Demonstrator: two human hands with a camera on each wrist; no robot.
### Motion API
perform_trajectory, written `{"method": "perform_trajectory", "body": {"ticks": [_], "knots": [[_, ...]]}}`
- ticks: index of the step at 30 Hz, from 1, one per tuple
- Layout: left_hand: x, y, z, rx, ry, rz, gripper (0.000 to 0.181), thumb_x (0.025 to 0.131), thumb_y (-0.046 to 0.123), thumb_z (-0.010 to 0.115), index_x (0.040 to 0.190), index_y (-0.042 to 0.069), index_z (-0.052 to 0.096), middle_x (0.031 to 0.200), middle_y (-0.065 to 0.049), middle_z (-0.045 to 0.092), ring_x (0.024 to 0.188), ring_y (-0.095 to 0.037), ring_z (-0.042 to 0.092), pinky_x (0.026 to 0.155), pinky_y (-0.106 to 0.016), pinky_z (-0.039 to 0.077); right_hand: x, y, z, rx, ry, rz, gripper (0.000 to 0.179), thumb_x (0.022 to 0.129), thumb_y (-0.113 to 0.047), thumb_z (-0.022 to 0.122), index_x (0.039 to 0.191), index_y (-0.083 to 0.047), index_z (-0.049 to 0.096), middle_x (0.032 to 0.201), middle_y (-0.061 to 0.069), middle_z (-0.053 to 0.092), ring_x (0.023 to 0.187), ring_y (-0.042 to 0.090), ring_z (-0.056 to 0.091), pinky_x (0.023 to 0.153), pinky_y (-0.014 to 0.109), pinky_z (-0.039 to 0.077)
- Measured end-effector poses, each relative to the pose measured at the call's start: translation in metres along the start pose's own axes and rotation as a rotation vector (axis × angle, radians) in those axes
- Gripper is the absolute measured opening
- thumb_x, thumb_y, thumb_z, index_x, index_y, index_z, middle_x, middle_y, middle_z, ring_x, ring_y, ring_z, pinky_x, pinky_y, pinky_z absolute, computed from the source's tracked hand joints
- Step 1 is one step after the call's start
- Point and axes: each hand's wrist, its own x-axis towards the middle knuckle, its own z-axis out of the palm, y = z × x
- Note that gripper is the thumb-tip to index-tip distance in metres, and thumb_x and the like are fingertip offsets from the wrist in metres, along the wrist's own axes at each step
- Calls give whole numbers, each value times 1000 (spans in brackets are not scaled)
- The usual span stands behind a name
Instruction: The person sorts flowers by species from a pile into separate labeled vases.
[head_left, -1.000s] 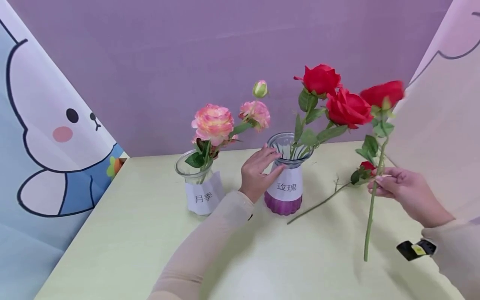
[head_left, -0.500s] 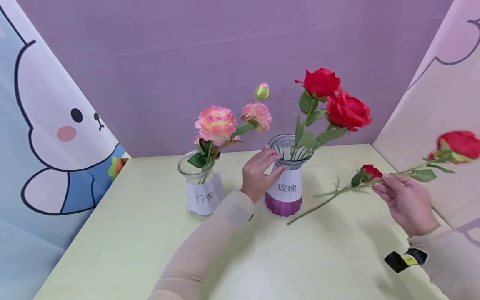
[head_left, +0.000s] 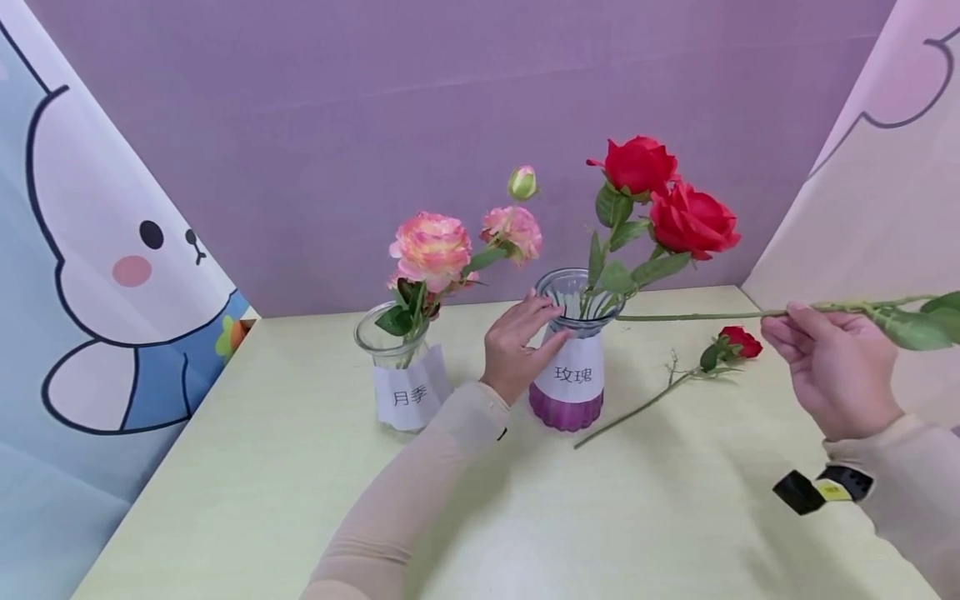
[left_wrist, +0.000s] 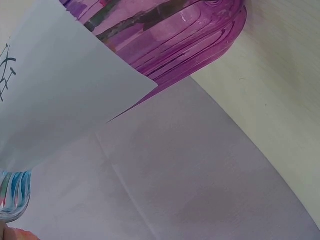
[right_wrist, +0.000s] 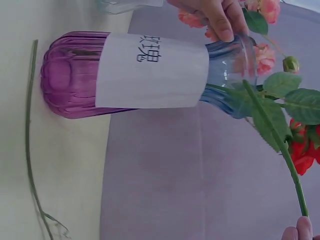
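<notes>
My left hand (head_left: 521, 342) holds the glass vase (head_left: 566, 412), purple at the base, by its neck, with fingers at the rim and thumb on the front. Two red roses (head_left: 693, 221) stand in this vase, which bears a white paper label. At the right, my right hand (head_left: 840, 371) pinches the green stem (head_left: 690, 317) of another rose between thumb and fingers. That stem lies nearly level, its bare end overlapping the vase's rim in the head view; the bloom is out of frame. In the right wrist view, the stem (right_wrist: 280, 142) slants toward the vase mouth.
A clear labelled vase (head_left: 397, 392) with pink flowers (head_left: 431, 250) stands left of the purple one. On the table (head_left: 225, 500), a small red rose (head_left: 741, 342) lies with its stem toward the purple vase. A purple backdrop (head_left: 337, 150) rises behind.
The held rose has tipped from upright to nearly level, its bloom swinging right out of view and its stem end swinging left to the vase rim. The left hand has stayed put.
</notes>
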Motion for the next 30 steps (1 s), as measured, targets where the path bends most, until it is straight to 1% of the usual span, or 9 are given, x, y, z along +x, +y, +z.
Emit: {"method": "perform_trajectory", "body": {"ticks": [7, 10, 13, 16, 19, 21, 25, 27, 30], "knots": [[0, 0, 1, 1, -1, 12, 30, 68, 7, 85, 93, -4, 73, 98, -18, 71, 103, -33, 66, 99, -31, 45, 3, -17, 11, -101, 40, -28, 14, 94, 9, 50, 87, 10, 61, 75, 20, 69, 67, 29, 71, 68, 34, 58], [0, 0, 1, 0, 3, 8, 30, 68, 7, 85, 93, -4, 73, 98, -18, 71, 103, -33, 66, 99, -31, 45, 7, -20, 20, -164, 62, -57, 1, 92, 8, 55, 91, 8, 55, 75, 17, 68, 66, 27, 71, 67, 32, 58], [0, -1, 0, -1, 2, 4, 30, 68, 7, 85, 94, -4, 73, 98, -18, 71, 104, -33, 65, 99, -31, 45, 11, -18, 33, -270, 87, -91, 19, 87, 7, 62, 97, 5, 46, 76, 13, 68, 63, 23, 71, 65, 30, 58], [1, -1, 0, 0, -3, 1, 30, 68, 7, 85, 94, -4, 73, 98, -18, 71, 105, -32, 65, 100, -31, 45, 15, -15, 50, -392, 108, -99, 34, 83, 3, 69, 100, 2, 39, 74, 7, 70, 60, 19, 70, 61, 26, 58], [0, 0, 1, 23, -5, -4, 29, 69, 8, 85, 93, -3, 73, 99, -17, 71, 105, -32, 65, 100, -30, 44, 19, -9, 66, -506, 96, -94, 37, 82, 0, 72, 99, 1, 39, 72, 3, 72, 58, 15, 70, 59, 23, 57], [1, 3, 1, 70, -8, -2, 27, 71, 10, 84, 93, -2, 74, 98, -16, 72, 105, -30, 65, 101, -29, 44, 21, -4, 73, -575, 64, -100, 34, 84, -1, 70, 99, 1, 40, 72, 0, 72, 59, 13, 69, 59, 21, 56], [3, 10, 4, 210, -16, 14, 24, 74, 16, 82, 93, 3, 75, 96, -10, 73, 104, -26, 66, 102, -28, 42, 24, 9, 82, -730, 6, -138, 26, 87, -4, 67, 100, 2, 44, 73, -7, 71, 60, 8, 69, 62, 17, 55], [3, 15, 6, 282, -14, 20, 23, 75, 19, 82, 94, 6, 75, 96, -8, 73, 104, -25, 66, 101, -30, 43, 25, 15, 84, -769, -14, -160, 25, 87, -5, 67, 101, 2, 48, 73, -9, 71, 60, 7, 69, 62, 16, 55], [3, 22, 9, 355, -13, 9, 23, 77, 21, 80, 95, 8, 76, 96, -6, 73, 105, -26, 66, 102, -35, 44, 28, 25, 86, -782, -19, -180, 22, 87, -3, 67, 100, 3, 50, 74, -9, 71, 60, 7, 68, 62, 17, 55]]}}
